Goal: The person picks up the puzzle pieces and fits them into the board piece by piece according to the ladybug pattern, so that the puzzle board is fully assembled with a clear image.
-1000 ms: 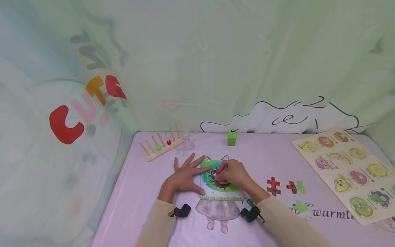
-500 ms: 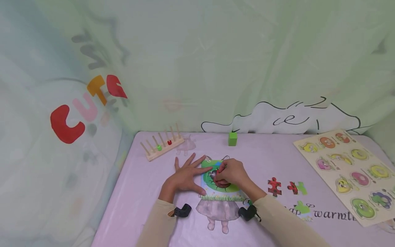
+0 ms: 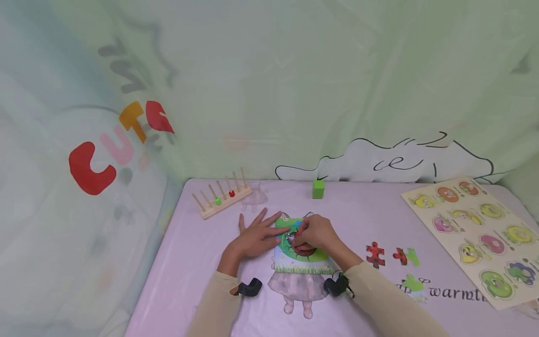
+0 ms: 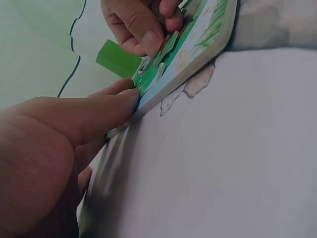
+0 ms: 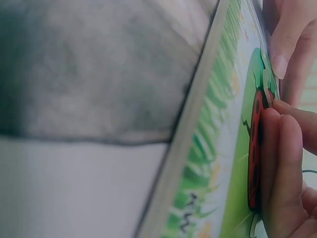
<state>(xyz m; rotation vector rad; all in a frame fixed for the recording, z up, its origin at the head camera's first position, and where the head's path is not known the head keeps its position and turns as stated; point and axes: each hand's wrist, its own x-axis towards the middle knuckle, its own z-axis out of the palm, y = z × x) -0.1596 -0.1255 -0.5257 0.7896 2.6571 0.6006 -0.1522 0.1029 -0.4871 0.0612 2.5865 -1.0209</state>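
A puzzle board (image 3: 303,270) with a ladybug picture on green, edged with printed grass, lies in the middle of the table. My right hand (image 3: 317,234) is over its centre, pinching a puzzle piece (image 4: 171,47) between thumb and fingers. The piece is green with some red and stands tilted up from the board in the left wrist view. At the board's left side my left hand (image 3: 252,241) rests with fingers spread, its thumb and index fingertips touching the board. The right hand covers part of the ladybug (image 5: 254,158).
To the right lie a red puzzle piece (image 3: 375,255), a red and green one (image 3: 406,256) and a green one (image 3: 413,283). Beyond them is a wooden fruit board (image 3: 471,234). A green block (image 3: 317,189) and a wooden peg rack (image 3: 225,202) stand at the back.
My left thumb has moved up from the board's lower left edge toward the index finger. The right hand keeps its pinch on the piece, almost in place.
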